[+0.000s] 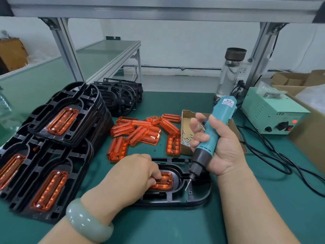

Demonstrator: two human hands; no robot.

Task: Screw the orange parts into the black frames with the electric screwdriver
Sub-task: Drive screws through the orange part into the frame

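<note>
The left hand, fingers curled, holds down an orange part seated in a black frame on the green mat, hiding most of it. The right hand grips the electric screwdriver, its bit just beside the part.

Orange part in black frame (lying flat)

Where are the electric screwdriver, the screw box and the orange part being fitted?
electric screwdriver (pixel 222 111): head view, teal upper body.
screw box (pixel 185 118): head view, left cardboard wall.
orange part (pixel 166 180): head view, exposed right end.
</note>
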